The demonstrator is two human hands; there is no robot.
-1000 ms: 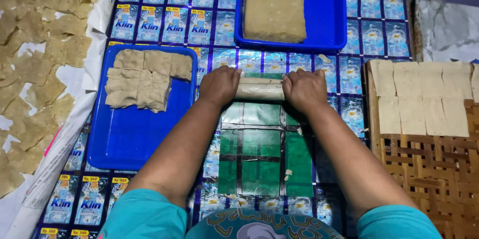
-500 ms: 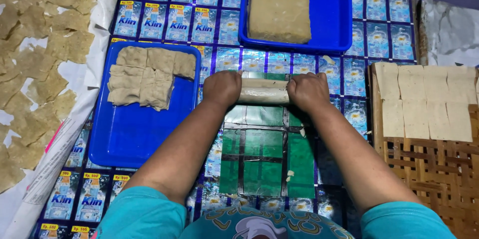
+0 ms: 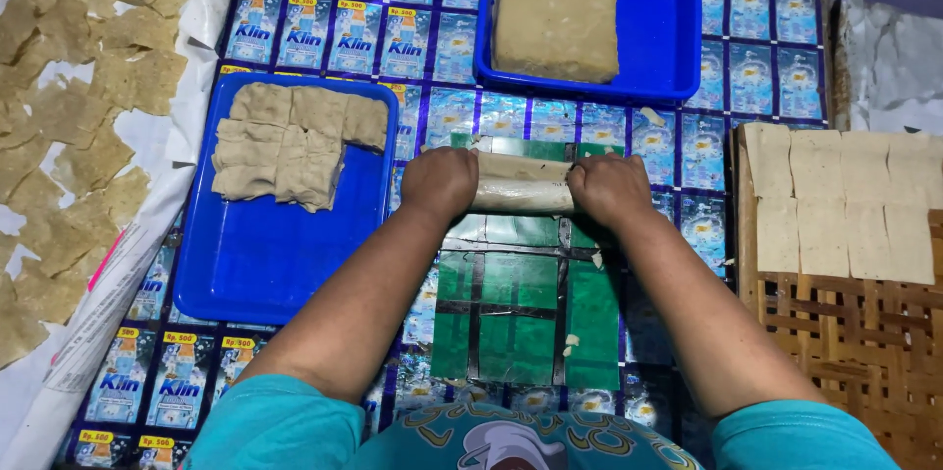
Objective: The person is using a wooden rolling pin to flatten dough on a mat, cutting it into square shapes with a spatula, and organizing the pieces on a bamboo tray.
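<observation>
Two hands — left hand (image 3: 439, 181), right hand (image 3: 611, 188) — grip pale roller (image 3: 522, 183) over blue sachet-patterned mat (image 3: 550, 120).

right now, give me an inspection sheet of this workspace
surface: mat of blue sachets, green patch in the middle
job's things: pale roller across the green patch
clutter: flat tray with folded dough sheets; deep tray with dough block; crumbs
grips: left hand and right hand, one closed on each roller end
cables: nothing seen
surroundings: cut squares on woven rack at right; thin pieces spread at left
</observation>
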